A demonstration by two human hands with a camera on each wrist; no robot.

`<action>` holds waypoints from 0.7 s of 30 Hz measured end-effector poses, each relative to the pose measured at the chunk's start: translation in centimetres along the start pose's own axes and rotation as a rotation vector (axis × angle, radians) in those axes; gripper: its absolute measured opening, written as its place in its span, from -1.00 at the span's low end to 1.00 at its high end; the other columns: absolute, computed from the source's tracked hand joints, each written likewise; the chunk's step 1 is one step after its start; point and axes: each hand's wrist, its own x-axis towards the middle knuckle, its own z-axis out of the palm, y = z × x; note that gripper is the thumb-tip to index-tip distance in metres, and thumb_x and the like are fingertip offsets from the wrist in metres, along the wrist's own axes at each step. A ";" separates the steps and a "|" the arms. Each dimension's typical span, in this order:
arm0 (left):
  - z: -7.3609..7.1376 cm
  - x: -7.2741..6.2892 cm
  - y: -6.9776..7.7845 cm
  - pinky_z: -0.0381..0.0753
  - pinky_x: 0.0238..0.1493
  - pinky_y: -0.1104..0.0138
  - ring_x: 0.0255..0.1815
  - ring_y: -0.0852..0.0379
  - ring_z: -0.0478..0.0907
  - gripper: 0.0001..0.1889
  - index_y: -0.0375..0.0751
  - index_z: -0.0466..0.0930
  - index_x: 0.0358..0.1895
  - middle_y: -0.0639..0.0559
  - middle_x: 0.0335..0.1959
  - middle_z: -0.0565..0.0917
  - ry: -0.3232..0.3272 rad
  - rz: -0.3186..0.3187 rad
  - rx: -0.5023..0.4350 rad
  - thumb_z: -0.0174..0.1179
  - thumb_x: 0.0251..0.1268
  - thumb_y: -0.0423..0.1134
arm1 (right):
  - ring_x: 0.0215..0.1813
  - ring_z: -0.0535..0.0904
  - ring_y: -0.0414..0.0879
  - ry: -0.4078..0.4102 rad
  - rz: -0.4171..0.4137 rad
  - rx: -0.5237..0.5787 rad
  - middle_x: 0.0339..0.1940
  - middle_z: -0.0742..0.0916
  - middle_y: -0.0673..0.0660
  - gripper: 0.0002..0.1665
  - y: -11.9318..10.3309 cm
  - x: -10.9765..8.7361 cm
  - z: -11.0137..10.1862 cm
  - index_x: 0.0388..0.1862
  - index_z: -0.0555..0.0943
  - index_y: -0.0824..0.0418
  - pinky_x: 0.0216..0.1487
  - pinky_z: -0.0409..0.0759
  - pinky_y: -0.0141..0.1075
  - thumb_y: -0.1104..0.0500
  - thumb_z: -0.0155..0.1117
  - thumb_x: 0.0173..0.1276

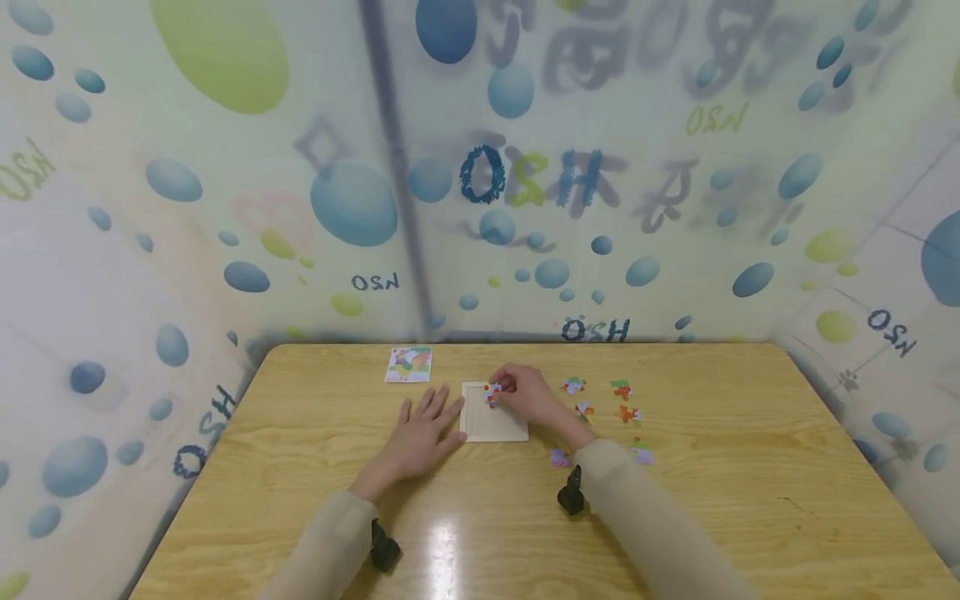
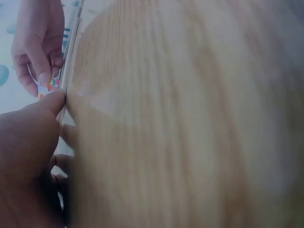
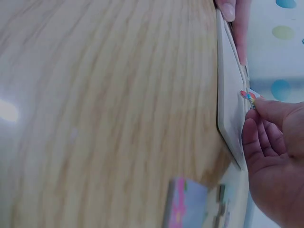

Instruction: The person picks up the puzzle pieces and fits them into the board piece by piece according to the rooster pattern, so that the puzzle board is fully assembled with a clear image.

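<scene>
A colourful jigsaw piece (image 1: 492, 394) is pinched between the thumb and fingers of my right hand (image 1: 525, 395), over the upper part of a pale puzzle tray (image 1: 495, 427). In the right wrist view the same jigsaw piece (image 3: 248, 96) shows at the fingertips, by the edge of the tray (image 3: 229, 95). My left hand (image 1: 421, 439) lies with spread fingers on the table, its thumb and forefinger at the tray's left edge. The left wrist view shows the left thumb (image 2: 51, 102) in front of the right hand (image 2: 40, 42).
Several loose jigsaw pieces (image 1: 626, 389) are scattered right of the tray, some beside or partly behind the right forearm. A square picture card (image 1: 408, 365) lies at the back left of the wooden table (image 1: 315, 433). A patterned wall hanging (image 1: 525, 275) stands behind the table.
</scene>
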 end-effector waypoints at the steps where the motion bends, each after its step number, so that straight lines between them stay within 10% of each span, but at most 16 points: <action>1: 0.2 0.0 -0.2 -0.24 0.47 -0.39 0.63 -0.36 -0.12 -0.33 -0.19 0.20 0.60 -0.36 0.63 0.03 0.011 0.013 -0.006 -0.02 0.62 0.10 | -0.18 0.61 -0.10 0.000 0.003 -0.001 -0.22 0.72 0.07 -0.79 0.0 0.1 0.2 -0.05 0.68 0.26 -0.10 0.63 -0.22 0.37 0.38 0.35; 21: 0.1 0.1 -0.3 -0.28 0.48 -0.37 0.65 -0.33 -0.15 -0.33 -0.16 0.20 0.61 -0.32 0.64 0.01 -0.009 -0.002 -0.033 0.01 0.61 0.10 | -0.10 0.53 -0.08 -0.036 0.033 -0.103 -0.12 0.63 0.09 -0.77 -1.3 0.7 2.7 0.04 0.65 0.27 -0.02 0.59 -0.19 0.31 0.31 0.44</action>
